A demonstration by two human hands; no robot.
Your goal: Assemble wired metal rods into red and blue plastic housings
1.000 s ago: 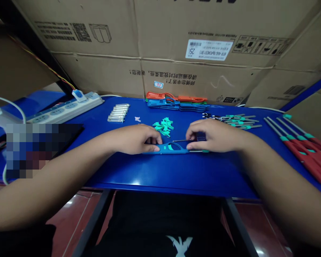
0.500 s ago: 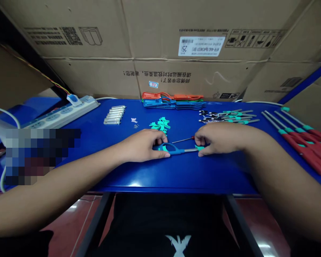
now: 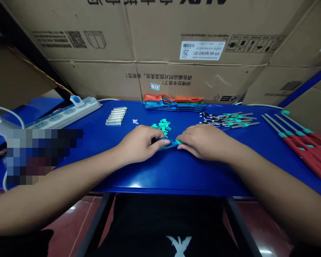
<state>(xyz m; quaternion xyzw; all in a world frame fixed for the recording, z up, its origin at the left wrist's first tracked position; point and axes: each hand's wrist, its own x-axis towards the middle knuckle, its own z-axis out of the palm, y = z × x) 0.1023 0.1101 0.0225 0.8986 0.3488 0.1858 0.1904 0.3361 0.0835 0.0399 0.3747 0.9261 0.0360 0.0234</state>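
Note:
My left hand point(image 3: 142, 143) is closed around the blue handle of a long-necked lighter point(image 3: 169, 145), held just above the blue table. My right hand point(image 3: 203, 142) pinches a green collar point(image 3: 178, 142) at the neck end of this handle. The lighter's metal tube is hidden under the right hand, and the screwdriver seen earlier does not show. Right behind my hands lies a pile of small green plastic parts point(image 3: 163, 125). Several red lighters point(image 3: 307, 148) with metal tubes and green collars lie at the right.
Blue lighter shells point(image 3: 160, 105) and orange ones point(image 3: 187, 99) are stacked against the cardboard box point(image 3: 96, 76). Clear fuel tanks point(image 3: 116, 116) lie left of centre. Wired metal tubes point(image 3: 243, 119) lie at the right back. A power strip point(image 3: 66, 112) stands at the left.
My right hand has moved left along the tube with the green collar, up to the blue handle. The red-handled screwdriver is no longer visible. The view has tilted up slightly.

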